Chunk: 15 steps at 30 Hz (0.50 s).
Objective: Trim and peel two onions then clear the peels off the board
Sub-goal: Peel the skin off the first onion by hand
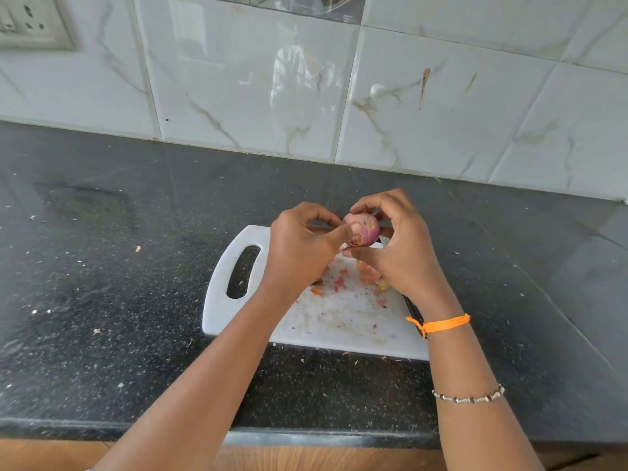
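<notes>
A: Onion (362, 229) held above cutting board (217, 311); right hand (397, 246) fingers curled round it, left hand (302, 246) thumb pinching skin.

B: Best peeled from trimmed end, letting peels (339, 283) drop onto board.

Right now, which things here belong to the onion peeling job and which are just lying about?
Part of the job:
- onion, held above the board by the left hand and right hand
- white cutting board
- peels scattered on the board

Just lying about:
- wall socket
- dark counter with stray flecks
- dark object at the board's right edge, mostly hidden; cannot tell what it is
</notes>
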Motion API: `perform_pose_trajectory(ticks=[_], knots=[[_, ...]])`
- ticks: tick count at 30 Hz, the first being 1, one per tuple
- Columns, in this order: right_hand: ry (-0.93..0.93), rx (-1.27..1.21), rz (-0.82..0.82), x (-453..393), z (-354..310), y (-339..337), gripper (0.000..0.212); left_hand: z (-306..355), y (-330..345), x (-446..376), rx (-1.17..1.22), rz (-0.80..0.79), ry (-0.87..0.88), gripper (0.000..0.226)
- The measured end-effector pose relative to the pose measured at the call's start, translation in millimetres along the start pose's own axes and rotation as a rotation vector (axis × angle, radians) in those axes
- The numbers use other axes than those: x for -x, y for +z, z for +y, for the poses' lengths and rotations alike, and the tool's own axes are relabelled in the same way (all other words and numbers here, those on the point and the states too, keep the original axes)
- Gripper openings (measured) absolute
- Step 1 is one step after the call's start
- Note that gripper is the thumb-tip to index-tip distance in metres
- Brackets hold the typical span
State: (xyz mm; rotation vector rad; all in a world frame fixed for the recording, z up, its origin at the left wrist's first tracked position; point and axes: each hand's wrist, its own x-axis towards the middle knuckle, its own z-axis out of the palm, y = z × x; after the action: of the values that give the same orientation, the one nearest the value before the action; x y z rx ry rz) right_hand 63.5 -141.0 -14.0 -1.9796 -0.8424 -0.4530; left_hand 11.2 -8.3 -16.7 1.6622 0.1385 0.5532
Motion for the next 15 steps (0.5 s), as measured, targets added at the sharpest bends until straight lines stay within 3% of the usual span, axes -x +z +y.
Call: perform_pose_trajectory(ticks=[4,11,15], knots=[[0.024,-0.009,-0.023,1.7,0.2,2.3,0.049,-3.5,-1.4,-3.2,0.012,0.002,0.016,0.009],[0.175,-0.304,-0.069,2.5,-2.9,-7.5,0.044,-4.4,-4.9,-5.1,0.108,0.042,0.048,0.010],[0.140,-0.413,-0.058,3.0,-5.8,-10.0,0.054,-6.7,-5.1,-5.6,0.085,0.028,0.038,0.012]])
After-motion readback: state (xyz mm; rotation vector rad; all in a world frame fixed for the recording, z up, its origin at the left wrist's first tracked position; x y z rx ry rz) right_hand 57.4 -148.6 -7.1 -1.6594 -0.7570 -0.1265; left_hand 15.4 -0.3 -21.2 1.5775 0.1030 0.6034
